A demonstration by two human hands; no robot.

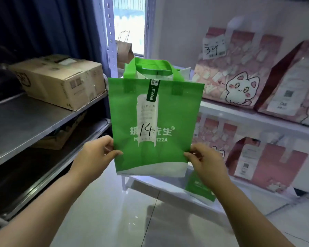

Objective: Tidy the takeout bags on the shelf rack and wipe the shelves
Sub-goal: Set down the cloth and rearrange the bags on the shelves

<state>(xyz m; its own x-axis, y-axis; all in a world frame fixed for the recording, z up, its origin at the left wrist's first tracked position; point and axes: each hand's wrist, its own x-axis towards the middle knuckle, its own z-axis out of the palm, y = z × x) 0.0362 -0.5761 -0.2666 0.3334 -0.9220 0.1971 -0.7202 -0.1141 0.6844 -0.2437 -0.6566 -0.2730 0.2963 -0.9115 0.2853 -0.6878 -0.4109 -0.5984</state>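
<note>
Steel shelving [25, 122] at left carries a cardboard box [61, 81]. Mid-aisle, our left hand [98, 152] pinches the lower left edge of a green takeout bag [155, 111], held upright in the air and bearing what looks like a receipt marked 14. Our right hand [205, 163] pinches the opposite edge between thumb and fingers [196, 148]. Pink cat-print bags [239, 82] line the white shelf rack [239, 111] at right.

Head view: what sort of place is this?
Probably a takeout pickup room: a green pizza bag marked 14, pink cat-print bags with order slips on a white rack, a cardboard box.
</note>
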